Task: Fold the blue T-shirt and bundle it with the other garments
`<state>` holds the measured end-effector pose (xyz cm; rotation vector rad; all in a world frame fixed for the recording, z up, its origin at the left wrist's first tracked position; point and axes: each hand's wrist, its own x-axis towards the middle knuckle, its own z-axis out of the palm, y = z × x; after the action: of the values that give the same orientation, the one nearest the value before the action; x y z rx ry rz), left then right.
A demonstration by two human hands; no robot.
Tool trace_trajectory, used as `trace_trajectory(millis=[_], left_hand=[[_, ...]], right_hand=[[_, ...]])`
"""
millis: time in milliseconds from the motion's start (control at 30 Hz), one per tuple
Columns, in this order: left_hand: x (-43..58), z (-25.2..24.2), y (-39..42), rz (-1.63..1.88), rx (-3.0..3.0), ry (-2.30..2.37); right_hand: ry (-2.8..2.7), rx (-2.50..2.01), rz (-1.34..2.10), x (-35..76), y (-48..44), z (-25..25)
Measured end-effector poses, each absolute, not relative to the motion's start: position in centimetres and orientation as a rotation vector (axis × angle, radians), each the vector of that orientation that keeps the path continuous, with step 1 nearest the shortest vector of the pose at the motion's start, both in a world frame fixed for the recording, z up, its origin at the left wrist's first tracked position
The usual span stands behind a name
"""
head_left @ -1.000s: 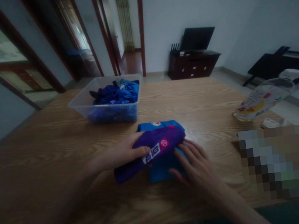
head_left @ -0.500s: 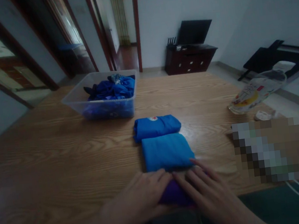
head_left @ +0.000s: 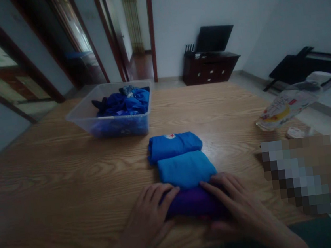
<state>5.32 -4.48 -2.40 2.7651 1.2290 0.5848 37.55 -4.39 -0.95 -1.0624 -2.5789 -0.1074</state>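
A folded purple cloth [head_left: 194, 202] lies on the table at the near side, against a light blue folded cloth [head_left: 185, 169]. Beyond that is a darker blue folded cloth [head_left: 175, 146] with a white and red badge. My left hand [head_left: 151, 209] rests on the left end of the purple cloth, fingers curved over it. On its right end lies my right hand [head_left: 234, 201], fingers stretched toward the light blue cloth. Both thumbs are near the purple cloth's front edge.
A clear plastic bin [head_left: 109, 126] with crumpled blue clothes stands at the back left of the wooden table [head_left: 55, 184]. On the right are a clear bottle [head_left: 289, 106], a small white roll [head_left: 294, 132] and a pixelated object [head_left: 297, 176] with a white cord.
Both hands have moved apart, uncovering more of the purple cloth, which now sits against the light blue one. The view has tilted slightly.
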Motion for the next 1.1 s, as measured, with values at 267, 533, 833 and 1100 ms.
trace_trajectory(millis=[267,533,833,1100], left_hand=[[7.7,-2.0,-5.4,0.673,3.121,0.928],[7.6,-2.0,-4.5,0.442,3.053,1.072],[7.5,1.2,-3.5,0.238,2.713,1.039],[6.9,7.1,1.3,0.318,2.651,1.019]], right_hand=[[-2.171,-1.245,0.308,35.3,-1.2,1.8],[-2.282,-1.107,-0.085,36.1,-4.9,2.4],[-2.465,-1.176,0.063,37.5,-5.7,0.9],[-2.449,-1.101,-0.139,36.4,-1.8,3.2]])
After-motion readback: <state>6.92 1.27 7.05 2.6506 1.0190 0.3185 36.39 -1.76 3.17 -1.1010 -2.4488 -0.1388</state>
